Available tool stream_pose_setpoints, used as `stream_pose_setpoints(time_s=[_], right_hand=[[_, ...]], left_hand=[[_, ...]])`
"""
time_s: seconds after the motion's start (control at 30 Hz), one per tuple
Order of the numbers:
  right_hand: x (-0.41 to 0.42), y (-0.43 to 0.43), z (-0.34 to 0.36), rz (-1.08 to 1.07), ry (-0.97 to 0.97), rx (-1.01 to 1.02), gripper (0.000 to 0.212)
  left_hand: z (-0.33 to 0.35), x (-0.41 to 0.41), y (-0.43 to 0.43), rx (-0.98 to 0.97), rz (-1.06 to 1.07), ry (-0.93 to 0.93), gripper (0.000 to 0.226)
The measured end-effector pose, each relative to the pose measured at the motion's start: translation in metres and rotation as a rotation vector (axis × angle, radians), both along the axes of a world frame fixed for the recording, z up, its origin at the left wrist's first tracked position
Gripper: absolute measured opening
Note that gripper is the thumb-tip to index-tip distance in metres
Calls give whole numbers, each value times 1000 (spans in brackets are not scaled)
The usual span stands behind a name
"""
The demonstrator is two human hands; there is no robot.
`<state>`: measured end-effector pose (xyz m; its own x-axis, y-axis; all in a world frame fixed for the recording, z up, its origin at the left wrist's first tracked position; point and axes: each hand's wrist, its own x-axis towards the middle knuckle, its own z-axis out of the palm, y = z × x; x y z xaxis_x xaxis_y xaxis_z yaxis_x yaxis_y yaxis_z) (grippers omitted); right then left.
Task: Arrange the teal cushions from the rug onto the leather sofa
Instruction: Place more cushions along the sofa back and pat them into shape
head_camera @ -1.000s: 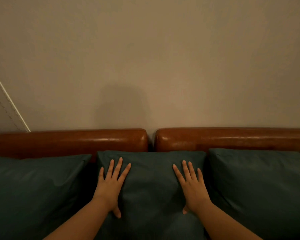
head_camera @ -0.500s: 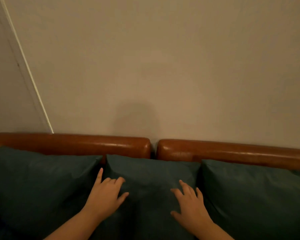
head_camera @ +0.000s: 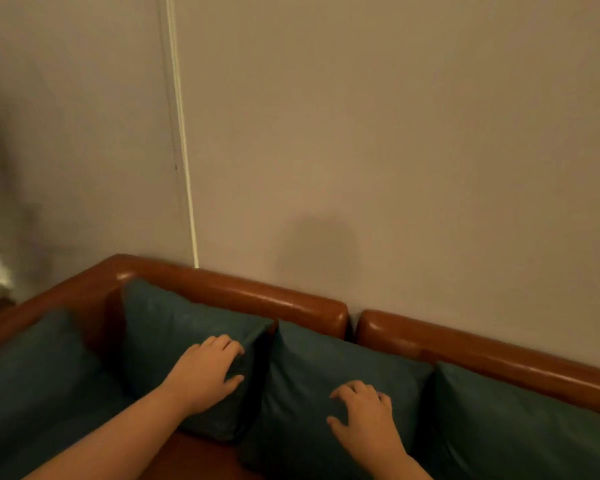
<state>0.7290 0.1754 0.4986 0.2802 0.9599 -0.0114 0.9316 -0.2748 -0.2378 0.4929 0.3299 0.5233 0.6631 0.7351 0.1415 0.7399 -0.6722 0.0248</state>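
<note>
Several teal cushions stand in a row against the back of the brown leather sofa [head_camera: 257, 294]. My left hand [head_camera: 207, 372] grips the right edge of the second cushion from the left [head_camera: 167, 341], fingers curled over the edge and thumb on its front. My right hand [head_camera: 364, 415] rests on the face of the middle cushion [head_camera: 319, 362] with bent fingers, fingertips on the fabric. Another cushion [head_camera: 520, 424] leans at the right, and one [head_camera: 32, 393] lies at the far left by the sofa's armrest.
A plain beige wall rises right behind the sofa, with a thin pale strip [head_camera: 182, 140] running up it. The sofa's left armrest [head_camera: 49, 299] curves round the corner. A strip of bare leather seat [head_camera: 194, 459] shows below the cushions.
The view has swung left and tilted. My left hand moved from the middle cushion to the edge of the cushion left of it and curled round it. My right hand's fingers bent.
</note>
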Motion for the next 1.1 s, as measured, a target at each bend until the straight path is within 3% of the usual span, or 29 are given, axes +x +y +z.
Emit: stream_pose_setpoints(time_s=[0.23,0.4,0.57,0.67,0.9,1.1], right_hand=[[-77,81,-14,39,10,21,47],[-134,189,-45,2,42,-19,86],[-162,283,-85,-54,-50,-177,129],[-165,319,-107,-66,-62,-290,143],[-148,367,-133,-90,-37,-420,154],[-127,402,-136,-86,-87,-472,156]], left_hand=[[-20,-96,68,-150,134,41,76],[-44,-141,175,-175,120,51,105],[-79,-151,262,-192,73,189,126],[-100,-150,302,-182,77,267,140],[-138,-146,363,-317,111,338,153],[-149,-122,398,-317,96,342,158]])
